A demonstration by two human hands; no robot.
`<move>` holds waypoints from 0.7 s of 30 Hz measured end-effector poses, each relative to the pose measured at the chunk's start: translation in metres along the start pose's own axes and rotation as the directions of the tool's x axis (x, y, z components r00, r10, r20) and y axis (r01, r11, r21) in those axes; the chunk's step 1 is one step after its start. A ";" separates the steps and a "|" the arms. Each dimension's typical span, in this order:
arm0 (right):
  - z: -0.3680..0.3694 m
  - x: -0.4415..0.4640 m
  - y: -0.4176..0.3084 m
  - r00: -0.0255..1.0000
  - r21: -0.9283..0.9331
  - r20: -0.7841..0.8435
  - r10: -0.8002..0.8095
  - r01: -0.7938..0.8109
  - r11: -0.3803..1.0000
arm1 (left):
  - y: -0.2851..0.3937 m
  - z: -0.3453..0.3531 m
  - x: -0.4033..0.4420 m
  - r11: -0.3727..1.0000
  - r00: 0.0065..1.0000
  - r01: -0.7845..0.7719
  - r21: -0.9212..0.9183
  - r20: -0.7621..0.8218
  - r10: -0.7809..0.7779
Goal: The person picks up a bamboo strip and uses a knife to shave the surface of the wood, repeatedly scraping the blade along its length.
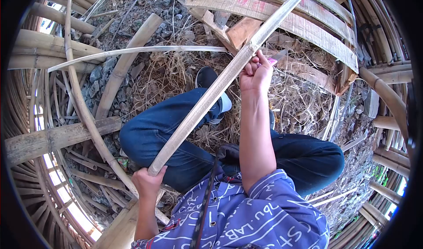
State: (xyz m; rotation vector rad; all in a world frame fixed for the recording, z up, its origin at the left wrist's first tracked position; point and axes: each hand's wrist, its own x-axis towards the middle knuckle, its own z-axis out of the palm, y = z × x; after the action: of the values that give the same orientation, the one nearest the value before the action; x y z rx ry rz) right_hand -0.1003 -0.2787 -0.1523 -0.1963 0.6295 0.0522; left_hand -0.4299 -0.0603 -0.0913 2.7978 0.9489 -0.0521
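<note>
A long split bamboo strip (207, 101) runs diagonally across my lap, its pale inner face up. Near its lower end my left hand (149, 181) is closed around it. My right hand (256, 76) is closed beside the strip's upper part, one finger touching its edge near a node. In that hand is a knife (278, 56), with a pink handle partly hidden by the fingers and a short blade pointing right.
A slatted wooden pallet (304, 26) lies at the upper right. Bamboo poles (128, 64) and a thin curved strip (145, 49) are on the left. Dry shavings and gravel cover the ground. Bamboo walls stand on both sides.
</note>
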 end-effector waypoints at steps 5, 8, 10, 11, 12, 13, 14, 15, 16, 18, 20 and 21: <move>0.000 0.001 0.001 0.999 -0.003 -0.040 -0.016 0.016 1.000 | 0.000 0.000 0.001 1.000 0.999 0.021 -0.007 0.030 -0.021; 0.001 0.001 0.001 1.000 0.016 -0.030 0.006 -0.005 1.000 | 0.000 0.000 0.000 1.000 0.999 0.022 0.014 0.024 -0.023; 0.001 0.001 0.001 1.000 0.036 -0.002 0.019 -0.018 0.999 | 0.004 -0.002 0.000 1.000 1.000 0.013 -0.016 0.017 -0.013; 0.003 -0.003 0.000 1.000 0.028 0.003 0.021 -0.021 0.999 | 0.004 0.000 -0.001 1.000 1.000 0.019 -0.022 0.015 -0.019; 0.003 -0.010 -0.001 0.998 -0.086 0.010 -0.056 0.057 0.995 | 0.002 -0.001 -0.001 1.000 1.000 0.014 -0.018 0.018 -0.013; 0.003 -0.017 -0.002 0.991 -0.195 0.030 -0.132 0.136 0.971 | 0.001 -0.001 0.000 1.000 1.000 0.007 -0.015 0.017 -0.007; 0.000 -0.025 -0.007 0.990 -0.261 0.076 -0.117 0.133 0.956 | 0.001 -0.002 0.001 1.000 1.000 0.012 -0.019 0.014 -0.012; -0.002 -0.034 -0.011 0.987 -0.330 0.117 -0.112 0.145 0.933 | 0.002 -0.002 0.002 1.000 1.000 0.011 -0.006 0.011 -0.011; -0.007 -0.045 -0.015 0.983 -0.398 0.152 -0.107 0.160 0.904 | 0.002 -0.003 0.001 1.000 1.000 0.008 0.007 0.013 -0.008; -0.023 -0.067 -0.026 0.962 -0.523 0.191 -0.196 0.269 0.809 | 0.004 -0.003 0.001 1.000 1.000 0.000 0.013 0.020 -0.001; -0.040 -0.067 -0.030 0.953 -0.561 0.237 -0.189 0.293 0.774 | 0.003 -0.004 0.000 0.999 1.000 -0.006 0.042 0.020 0.005; -0.051 -0.063 -0.029 0.911 -0.734 0.348 -0.221 0.411 0.541 | 0.004 -0.005 -0.001 0.999 1.000 -0.010 0.031 0.014 0.009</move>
State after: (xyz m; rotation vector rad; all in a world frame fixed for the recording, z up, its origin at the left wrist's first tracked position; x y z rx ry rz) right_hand -0.1780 -0.3164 -0.1509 -1.1863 0.2963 -0.0042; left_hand -0.4284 -0.0626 -0.0858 2.8267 0.9396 -0.0854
